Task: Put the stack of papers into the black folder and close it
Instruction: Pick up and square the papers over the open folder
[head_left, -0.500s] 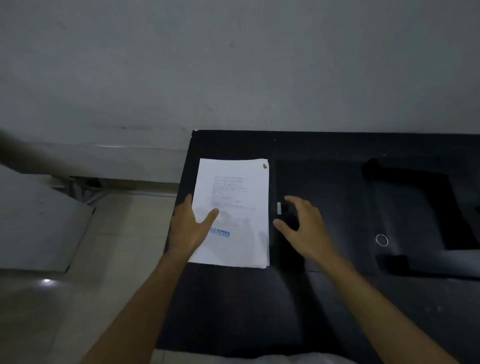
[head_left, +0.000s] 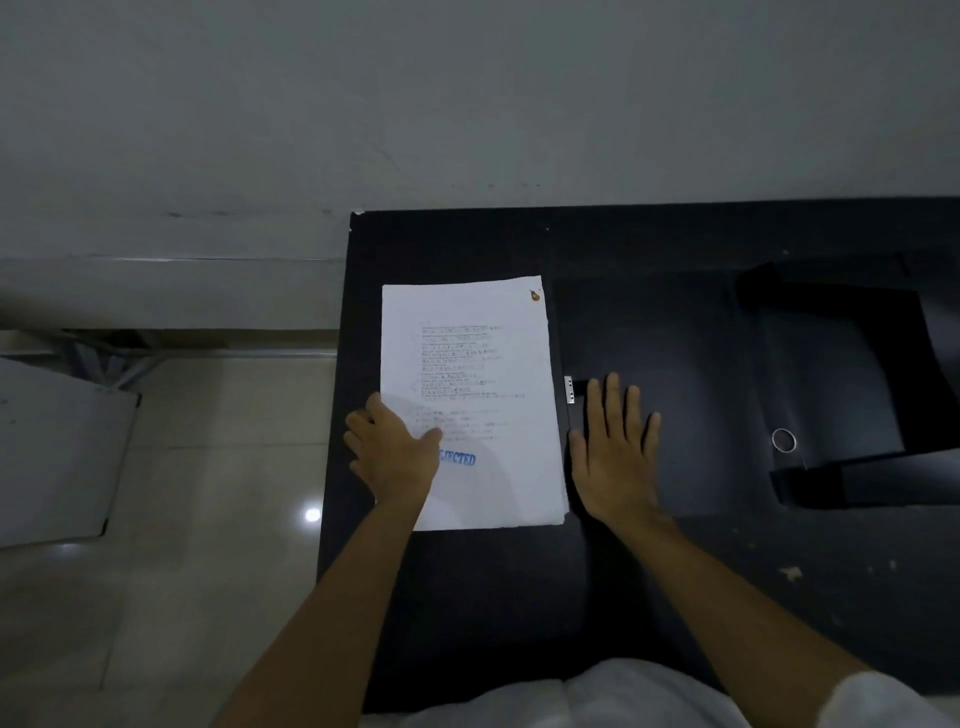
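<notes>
Grey wall and pale tiled floor (head_left: 208, 467) frame a black table (head_left: 467, 597). Left hand (head_left: 392, 457) lies on the lower left corner of the stack of papers (head_left: 472, 405), thumb on top, its grip loose around the edge. Long axis of the stack runs away from the person. Just right of it the black folder (head_left: 701, 374) lies open; the right hand (head_left: 615, 447) presses flat on it, fingers spread, holding nothing

A blue stamp (head_left: 457, 458) on the papers (head_left: 483, 364) reads "EJECTED", its start hidden under the left hand (head_left: 392, 454); the printed lines above are too small to read.
</notes>
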